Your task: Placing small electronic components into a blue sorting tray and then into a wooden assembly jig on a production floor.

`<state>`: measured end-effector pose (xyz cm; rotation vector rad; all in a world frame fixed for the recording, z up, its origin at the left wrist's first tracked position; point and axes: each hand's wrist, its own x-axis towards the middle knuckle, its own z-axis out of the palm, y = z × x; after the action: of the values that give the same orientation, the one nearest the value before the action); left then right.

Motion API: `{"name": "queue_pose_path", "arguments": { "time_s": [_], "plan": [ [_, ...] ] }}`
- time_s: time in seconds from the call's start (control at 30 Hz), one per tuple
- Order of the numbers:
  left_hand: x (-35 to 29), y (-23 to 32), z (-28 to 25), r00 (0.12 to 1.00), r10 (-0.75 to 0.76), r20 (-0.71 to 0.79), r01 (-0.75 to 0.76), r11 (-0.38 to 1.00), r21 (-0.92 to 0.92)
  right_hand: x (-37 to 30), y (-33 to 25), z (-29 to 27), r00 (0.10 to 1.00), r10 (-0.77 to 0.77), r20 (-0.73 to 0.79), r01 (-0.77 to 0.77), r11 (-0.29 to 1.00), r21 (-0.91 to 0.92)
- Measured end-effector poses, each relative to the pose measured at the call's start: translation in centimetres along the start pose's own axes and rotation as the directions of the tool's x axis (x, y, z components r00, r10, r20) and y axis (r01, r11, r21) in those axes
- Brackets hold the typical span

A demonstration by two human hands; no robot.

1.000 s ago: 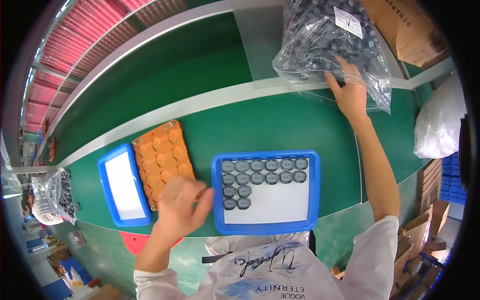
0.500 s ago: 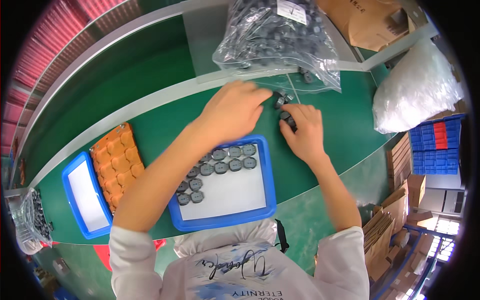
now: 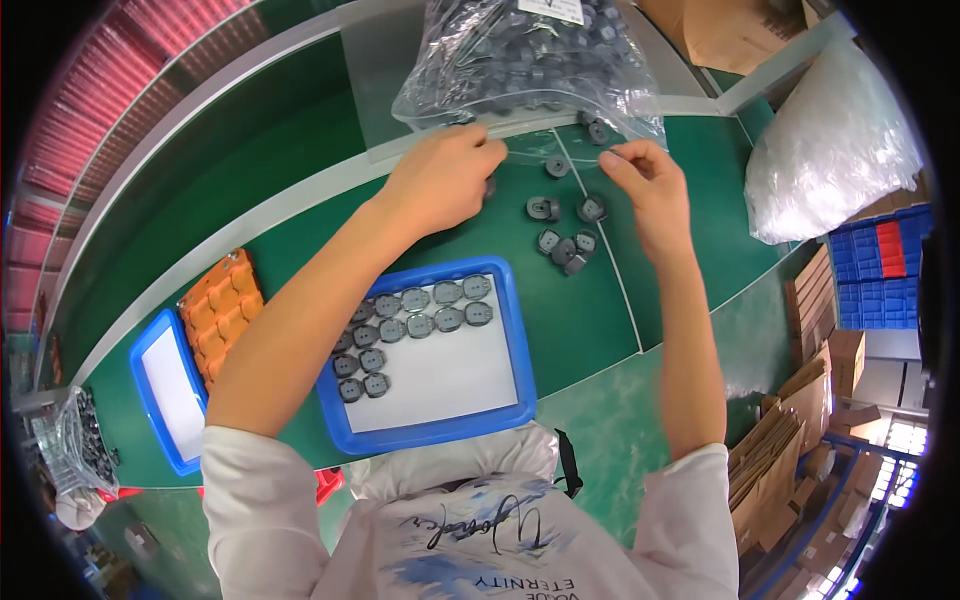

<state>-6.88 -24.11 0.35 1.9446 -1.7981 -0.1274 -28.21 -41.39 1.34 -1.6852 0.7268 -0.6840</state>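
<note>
A clear plastic bag (image 3: 540,75) full of dark grey parts lies at the far side of the green bench. My left hand (image 3: 447,180) is closed at the left of its loose mouth, fingertips pinching the film; a dark part shows partly beneath this hand. On the other side, my right hand (image 3: 648,185) pinches the bag's edge between thumb and fingers. Several loose round grey parts (image 3: 563,250) lie on the bench between the hands and nearer me. A blue tray (image 3: 525,385) with a white liner holds rows of similar parts along its far and left sides.
Left of the tray are an orange moulded tray (image 3: 222,305) and a smaller blue tray (image 3: 142,370). Another bag of parts (image 3: 85,440) sits at the far left end. A white plastic sack (image 3: 830,150) stands at the right, with cardboard (image 3: 765,470) and blue bins (image 3: 880,270) beyond.
My hands have moved apart, the right one up and right to the bag's edge. Several grey parts now lie loose where the hands were. The view has shifted slightly.
</note>
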Motion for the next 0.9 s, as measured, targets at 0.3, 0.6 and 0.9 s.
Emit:
{"name": "queue_pose_path", "arguments": {
  "time_s": [0.3, 0.6, 0.9],
  "plan": [
    [-7.7, -3.4, -2.7, 0.976, 0.214, -0.041, -0.209, 0.974, 0.09, -11.3, -0.6, 1.3, 0.97, 0.093, 0.223, -0.033, 0.966, -0.256],
    [-8.0, -7.2, -4.4, 0.921, 0.216, -0.325, -0.136, 0.958, 0.251, -15.4, 1.9, 2.4, 0.908, -0.399, 0.129, 0.376, 0.639, -0.671],
    [-18.2, -7.2, -8.1, 0.997, -0.019, -0.08, 0.034, 0.982, 0.187, -14.6, 1.9, 0.2, 0.784, -0.423, 0.454, 0.615, 0.628, -0.478]
  ]
}}
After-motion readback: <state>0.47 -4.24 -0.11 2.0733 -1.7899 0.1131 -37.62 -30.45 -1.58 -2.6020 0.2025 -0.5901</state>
